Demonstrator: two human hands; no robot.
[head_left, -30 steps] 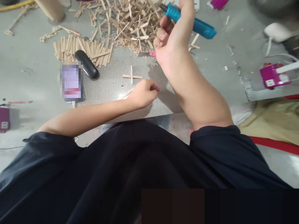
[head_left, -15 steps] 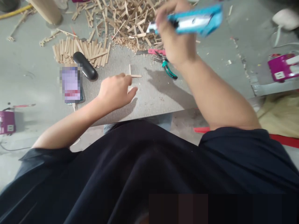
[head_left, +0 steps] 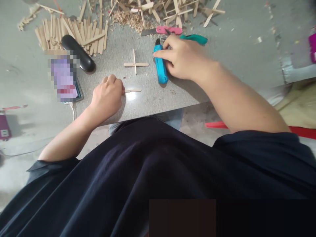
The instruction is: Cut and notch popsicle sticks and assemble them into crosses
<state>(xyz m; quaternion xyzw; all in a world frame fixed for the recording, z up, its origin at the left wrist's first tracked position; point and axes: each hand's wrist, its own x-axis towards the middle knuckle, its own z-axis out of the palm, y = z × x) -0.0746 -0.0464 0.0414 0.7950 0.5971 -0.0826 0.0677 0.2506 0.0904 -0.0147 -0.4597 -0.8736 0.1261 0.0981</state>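
Observation:
My left hand [head_left: 107,97] rests on the tabletop, fingers closed on one end of a flat wooden craft stick [head_left: 132,91] that has a small notch in its edge. My right hand [head_left: 184,57] is at a blue utility knife [head_left: 161,67], one finger across its body and the thumb beside it; the knife lies along the table surface with its dark tip pointing away. Between the hands, two craft sticks form a cross [head_left: 135,64] on the table. Green-handled pliers [head_left: 195,39] lie partly hidden behind my right hand.
A pink-handled blade [head_left: 169,30] lies beyond the knife, near wood shavings [head_left: 128,21]. Crossed sticks [head_left: 176,13] are heaped at the back. Loose sticks [head_left: 71,33], a black case [head_left: 78,52] and a phone [head_left: 64,79] with a cable are on the left.
My right hand has come down and left with the utility knife, from above the table to its surface. My left hand has closed on the notched stick; the crossed sticks now show fully.

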